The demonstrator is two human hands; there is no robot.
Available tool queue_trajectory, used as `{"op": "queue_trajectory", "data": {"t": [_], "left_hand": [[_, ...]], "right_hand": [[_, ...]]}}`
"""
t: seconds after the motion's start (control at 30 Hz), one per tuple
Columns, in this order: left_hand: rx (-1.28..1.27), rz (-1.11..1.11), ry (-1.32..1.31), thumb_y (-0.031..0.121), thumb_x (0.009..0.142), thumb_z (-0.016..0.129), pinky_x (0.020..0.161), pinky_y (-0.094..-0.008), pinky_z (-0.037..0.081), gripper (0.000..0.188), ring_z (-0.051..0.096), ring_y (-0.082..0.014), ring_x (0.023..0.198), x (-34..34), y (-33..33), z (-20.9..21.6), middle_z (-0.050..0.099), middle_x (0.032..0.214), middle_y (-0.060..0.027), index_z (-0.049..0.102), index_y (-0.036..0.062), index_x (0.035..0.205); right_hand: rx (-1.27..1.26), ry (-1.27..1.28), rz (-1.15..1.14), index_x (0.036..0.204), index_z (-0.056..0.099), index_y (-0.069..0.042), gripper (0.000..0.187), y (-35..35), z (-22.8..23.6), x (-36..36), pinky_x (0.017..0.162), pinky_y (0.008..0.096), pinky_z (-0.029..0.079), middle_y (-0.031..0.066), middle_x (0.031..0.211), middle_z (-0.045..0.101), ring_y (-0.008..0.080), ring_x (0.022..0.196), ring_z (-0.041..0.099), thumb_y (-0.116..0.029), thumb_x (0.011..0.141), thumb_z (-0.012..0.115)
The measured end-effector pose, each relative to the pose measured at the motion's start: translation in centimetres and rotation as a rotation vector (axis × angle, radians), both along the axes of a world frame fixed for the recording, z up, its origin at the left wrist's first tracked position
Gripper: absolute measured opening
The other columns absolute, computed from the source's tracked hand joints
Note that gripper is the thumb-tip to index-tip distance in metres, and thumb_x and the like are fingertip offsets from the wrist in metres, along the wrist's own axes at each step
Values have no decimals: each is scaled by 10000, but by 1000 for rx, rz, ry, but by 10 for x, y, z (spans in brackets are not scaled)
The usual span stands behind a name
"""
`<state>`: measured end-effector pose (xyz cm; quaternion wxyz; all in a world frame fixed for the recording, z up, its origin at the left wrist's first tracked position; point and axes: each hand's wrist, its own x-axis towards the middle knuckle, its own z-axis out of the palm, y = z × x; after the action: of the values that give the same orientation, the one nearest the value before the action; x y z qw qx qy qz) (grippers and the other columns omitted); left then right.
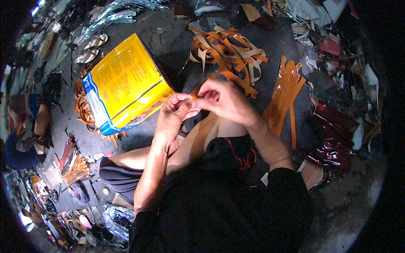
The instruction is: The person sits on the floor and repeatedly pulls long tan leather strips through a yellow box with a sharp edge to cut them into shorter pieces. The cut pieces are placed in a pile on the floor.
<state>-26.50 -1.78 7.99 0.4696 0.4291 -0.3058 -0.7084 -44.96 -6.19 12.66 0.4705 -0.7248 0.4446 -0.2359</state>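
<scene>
In front of my crossed legs, both hands meet at the end of an orange-brown leather-like strip (pixel 230 75). My left hand (pixel 172 110) pinches near its tip, fingers closed. My right hand (pixel 223 100) is closed at the same spot, with its fingers curled over. The exact grip is partly hidden by the fingers. The strip loops away behind my right hand toward a loose tangle of similar strips (pixel 236 48), orange on one face and pale tan on the other. Just left of my left hand is a yellow and blue printed package (pixel 126 80), tilted.
Straight orange strips (pixel 284 95) lie in a bundle to the right, beside shiny dark red sheets (pixel 333 135). Curled strips (pixel 84 105) show behind the package, with sandals (pixel 90 48) above. Silvery strands (pixel 122 12) and scraps line the floor's edges; a fringed bundle (pixel 76 166) lies left.
</scene>
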Motion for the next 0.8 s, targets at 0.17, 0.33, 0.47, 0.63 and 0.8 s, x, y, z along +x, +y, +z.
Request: {"op": "queue_trajectory", "data": {"t": [0.17, 0.33, 0.47, 0.63, 0.8], "left_hand": [[-167, -27, -216, 48, 930, 555, 783, -266, 538, 108, 649, -133, 821, -10, 12, 3, 661, 886, -66, 595, -11, 1012], [-311, 138, -590, 72, 901, 594, 602, -220, 456, 40, 545, -76, 645, 3, 32, -10, 583, 749, 6, 600, 33, 900], [-85, 331, -643, 61, 877, 548, 574, -215, 413, 24, 501, -75, 647, 98, 68, -5, 529, 729, 30, 568, 59, 890], [181, 622, -893, 264, 926, 490, 592, -235, 444, 245, 546, -107, 646, 277, 167, -25, 602, 758, -25, 597, 45, 952], [194, 717, -844, 287, 921, 498, 646, -238, 463, 262, 562, -107, 688, 283, 170, -19, 611, 789, -45, 578, 39, 888]], "right_hand": [[260, -270, -22, 1001, 604, 33, 229, 18, -32, -2, 721, 273, 522, 118, 913, 652, 131, 858, 638, -156, 883, 654], [63, -11, 37, 926, 600, 31, 140, 27, -26, 6, 692, 233, 509, 53, 821, 662, 94, 810, 638, -102, 884, 615], [432, -624, -441, 910, 583, -29, 176, -16, -37, -76, 578, 369, 565, 77, 717, 594, 194, 601, 623, -195, 851, 595], [324, -1066, -1109, 897, 542, 16, 190, -98, -139, -307, 798, 396, 568, 139, 815, 601, 251, 704, 623, -169, 858, 537], [279, -747, -1347, 1015, 528, 7, 286, -92, -161, -368, 933, 437, 512, 109, 958, 583, 277, 846, 606, -240, 879, 570]]}}
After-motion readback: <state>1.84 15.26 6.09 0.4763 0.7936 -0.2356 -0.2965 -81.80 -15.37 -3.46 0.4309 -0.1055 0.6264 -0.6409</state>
